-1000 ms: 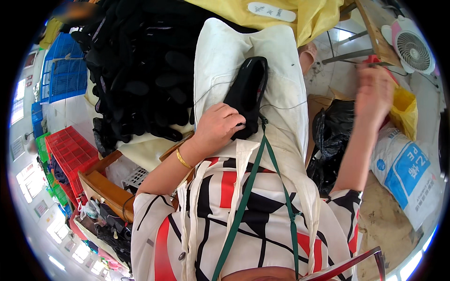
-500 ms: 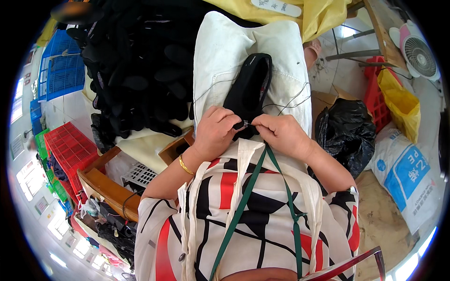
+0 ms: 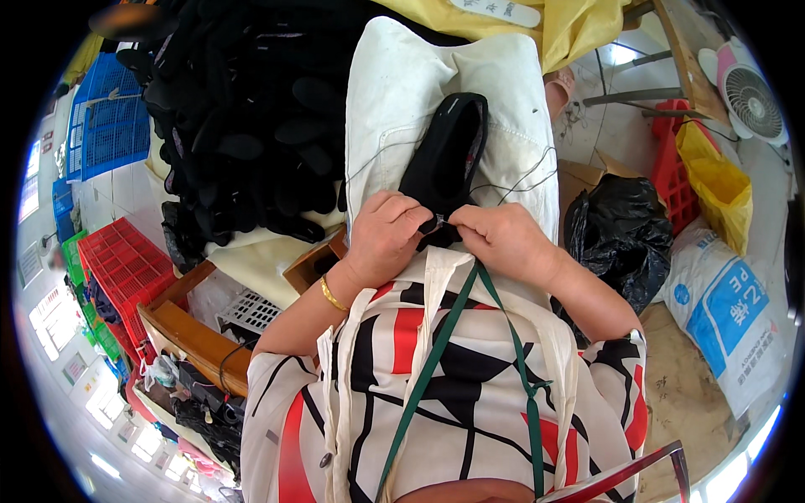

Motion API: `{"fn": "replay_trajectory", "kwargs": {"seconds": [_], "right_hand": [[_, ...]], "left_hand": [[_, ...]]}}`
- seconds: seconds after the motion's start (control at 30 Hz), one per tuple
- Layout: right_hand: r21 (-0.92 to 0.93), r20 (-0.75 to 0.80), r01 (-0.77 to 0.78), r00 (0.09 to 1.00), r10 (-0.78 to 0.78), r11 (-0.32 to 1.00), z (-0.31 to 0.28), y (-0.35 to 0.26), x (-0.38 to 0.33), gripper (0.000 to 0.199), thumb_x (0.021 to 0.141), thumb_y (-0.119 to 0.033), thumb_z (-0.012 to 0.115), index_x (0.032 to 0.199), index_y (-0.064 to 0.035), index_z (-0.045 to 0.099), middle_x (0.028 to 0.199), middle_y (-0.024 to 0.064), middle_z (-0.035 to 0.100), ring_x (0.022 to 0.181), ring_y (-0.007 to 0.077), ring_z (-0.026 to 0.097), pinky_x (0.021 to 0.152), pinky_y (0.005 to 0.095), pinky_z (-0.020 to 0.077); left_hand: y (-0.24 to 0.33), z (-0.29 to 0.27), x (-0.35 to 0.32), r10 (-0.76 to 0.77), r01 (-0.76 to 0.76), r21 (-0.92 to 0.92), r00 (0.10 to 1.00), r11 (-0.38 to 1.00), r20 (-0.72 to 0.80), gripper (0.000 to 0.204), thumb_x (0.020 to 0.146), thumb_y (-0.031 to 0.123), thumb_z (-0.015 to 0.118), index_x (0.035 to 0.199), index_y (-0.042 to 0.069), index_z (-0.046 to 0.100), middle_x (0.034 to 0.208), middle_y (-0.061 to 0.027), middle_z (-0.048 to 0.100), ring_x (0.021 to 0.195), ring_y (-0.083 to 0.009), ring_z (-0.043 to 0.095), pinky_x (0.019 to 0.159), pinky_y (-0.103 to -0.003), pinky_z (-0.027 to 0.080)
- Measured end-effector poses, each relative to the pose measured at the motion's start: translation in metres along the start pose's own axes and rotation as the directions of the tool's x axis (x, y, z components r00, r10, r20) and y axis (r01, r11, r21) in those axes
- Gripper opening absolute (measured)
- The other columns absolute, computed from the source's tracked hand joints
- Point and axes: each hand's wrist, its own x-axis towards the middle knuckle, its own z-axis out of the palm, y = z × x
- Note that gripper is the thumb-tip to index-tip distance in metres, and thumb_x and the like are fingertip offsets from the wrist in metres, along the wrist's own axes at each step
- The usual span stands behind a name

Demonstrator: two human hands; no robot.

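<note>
A black slip-on shoe [image 3: 426,172] lies lengthwise on the white apron [image 3: 513,92] over my lap, its opening facing up. At its near end my left hand [image 3: 384,237] is closed, with thumb and fingers pinching the black edge. My right hand [image 3: 507,243] is closed beside it, thumb and forefinger pinched at a small shiny bit [image 3: 439,220] between the two hands. That bit is too small to name, and my fingers partly hide it. Dark thread [image 3: 530,174] trails over the apron on both sides of the shoe.
A big heap of black shoes [image 3: 239,147] lies at the far left. Left of me are a red crate [image 3: 126,268], a blue crate [image 3: 109,117] and a wooden frame [image 3: 189,335]. To the right stand a black plastic bag [image 3: 616,239], a printed sack [image 3: 725,310] and a fan [image 3: 750,96].
Almost nothing differs. My right hand has shifted very slightly at the shoe's near end, and my right elbow sits a little farther out; both hands keep their pinch.
</note>
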Motion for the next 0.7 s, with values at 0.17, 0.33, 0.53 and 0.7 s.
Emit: {"fn": "replay_trajectory", "kwargs": {"seconds": [0.17,0.33,0.53,0.7], "right_hand": [[-0.172,0.047,-0.068,0.996,0.077,0.983,0.017,-0.008,-0.005,0.009,0.090,-0.010,0.060,0.097,-0.0053,0.059,0.066,0.0174,0.063,0.061,0.0388,0.063,0.057,0.0472,0.0510],[-0.119,0.012,-0.175,0.984,0.178,0.977,0.029,-0.007,-0.001,0.016,0.092,-0.011,0.058,0.105,-0.0042,0.051,0.067,0.0186,0.063,0.062,0.0411,0.063,0.056,0.0500,0.0497],[0.214,-0.045,-0.171,0.982,0.184,0.962,0.028,-0.006,0.008,0.019,0.094,-0.006,0.053,0.110,-0.0020,0.045,0.071,0.0174,0.063,0.067,0.0362,0.065,0.061,0.0426,0.0504],[0.369,0.111,-0.238,0.971,0.212,0.899,0.016,0.000,0.019,0.018,0.092,-0.006,0.056,0.109,-0.0011,0.052,0.073,0.0156,0.063,0.065,0.0312,0.063,0.063,0.0363,0.0497]], "left_hand": [[-0.001,0.002,-0.005,-0.029,0.030,0.014,0.999,0.999,-0.016,0.033,0.059,-0.001,0.077,0.090,0.009,0.068,0.082,-0.0046,0.060,0.077,-0.0269,0.058,0.068,-0.037,0.047],[0.001,0.007,-0.010,-0.096,0.095,-0.024,0.993,0.995,-0.064,0.032,0.060,0.000,0.078,0.089,0.009,0.068,0.078,-0.0050,0.058,0.072,-0.0275,0.057,0.064,-0.038,0.046],[0.003,0.008,-0.009,-0.046,0.039,-0.089,0.996,0.995,-0.076,0.036,0.060,-0.002,0.077,0.093,0.009,0.069,0.079,-0.0053,0.058,0.071,-0.0276,0.057,0.063,-0.036,0.046],[0.000,0.004,-0.005,0.008,-0.013,-0.100,0.998,0.995,-0.057,0.042,0.059,-0.005,0.074,0.098,0.009,0.069,0.080,-0.0048,0.059,0.071,-0.0273,0.057,0.062,-0.037,0.046]]}}
